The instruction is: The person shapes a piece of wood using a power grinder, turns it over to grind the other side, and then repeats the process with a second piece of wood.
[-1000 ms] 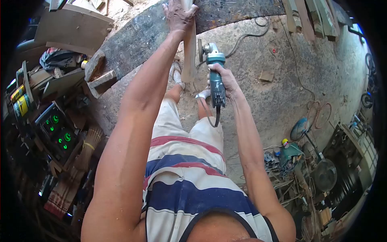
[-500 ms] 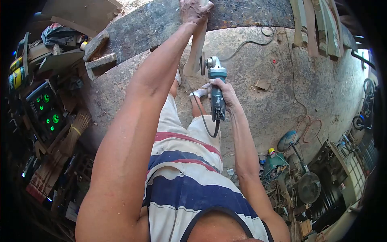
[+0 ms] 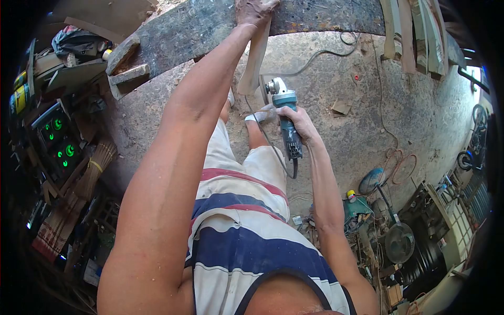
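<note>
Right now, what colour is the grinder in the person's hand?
Teal-green body with a silver metal head; the angle grinder sits in the right hand, seen in the head view.

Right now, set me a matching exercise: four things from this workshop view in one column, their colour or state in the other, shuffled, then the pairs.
Things
1. angle grinder
2. wooden strip
3. left hand
4. standing fan

States
A. on the floor among clutter at the right
B. teal body, gripped by the right hand
C. pale, hanging down from the dark workbench
D. pressing the strip's top against the bench edge

Pairs: 1-B, 2-C, 3-D, 4-A
</note>
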Demonstrator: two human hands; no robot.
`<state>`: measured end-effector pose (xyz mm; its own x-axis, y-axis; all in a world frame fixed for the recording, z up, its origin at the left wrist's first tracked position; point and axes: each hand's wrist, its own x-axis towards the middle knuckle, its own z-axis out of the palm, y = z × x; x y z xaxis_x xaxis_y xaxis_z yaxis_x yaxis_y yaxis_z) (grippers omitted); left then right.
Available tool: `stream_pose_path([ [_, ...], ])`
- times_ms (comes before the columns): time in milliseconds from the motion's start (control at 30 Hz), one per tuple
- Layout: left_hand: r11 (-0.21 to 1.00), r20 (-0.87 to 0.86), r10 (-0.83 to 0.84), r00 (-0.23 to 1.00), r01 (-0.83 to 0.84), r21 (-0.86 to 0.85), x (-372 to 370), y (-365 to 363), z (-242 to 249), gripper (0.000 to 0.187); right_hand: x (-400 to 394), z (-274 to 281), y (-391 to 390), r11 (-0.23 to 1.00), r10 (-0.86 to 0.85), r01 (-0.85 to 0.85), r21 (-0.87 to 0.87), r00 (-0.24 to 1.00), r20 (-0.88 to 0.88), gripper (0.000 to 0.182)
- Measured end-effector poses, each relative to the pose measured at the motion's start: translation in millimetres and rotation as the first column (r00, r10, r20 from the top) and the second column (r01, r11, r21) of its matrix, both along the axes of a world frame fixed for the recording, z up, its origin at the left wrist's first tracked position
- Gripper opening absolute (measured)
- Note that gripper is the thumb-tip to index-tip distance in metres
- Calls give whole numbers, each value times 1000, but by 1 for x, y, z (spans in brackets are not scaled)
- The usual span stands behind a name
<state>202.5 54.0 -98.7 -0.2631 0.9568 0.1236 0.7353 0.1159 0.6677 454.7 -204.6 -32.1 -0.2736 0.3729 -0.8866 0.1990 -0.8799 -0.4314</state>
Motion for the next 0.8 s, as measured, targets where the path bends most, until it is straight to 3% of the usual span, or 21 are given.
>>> stream_pose_path([
  [100,999,-65,0,998,2,32,-2,0,-5,89,14,-12,1,996,84,-84,-8,996,27,41],
  [167,1000,14,10,1000,-10,-3,-1,-5,4,90,21,-3,7,991,133,-133,-2,989,66,41],
  [333,999,17,-2,1000,3,-37,0,-4,6,92,0,-4,10,976,-218,218,-17,976,3,42],
  [467,988,-69,-88,994,96,118,-7,5,-8,92,-30,-8,33,937,-348,349,-6,934,-74,44],
  [600,979,-83,-77,994,91,181,-13,11,-30,91,-42,-13,37,948,-317,319,15,945,-80,43],
  [800,991,-21,-111,994,112,72,-10,7,-11,98,-17,-2,-8,979,-185,191,64,978,-92,40],
])
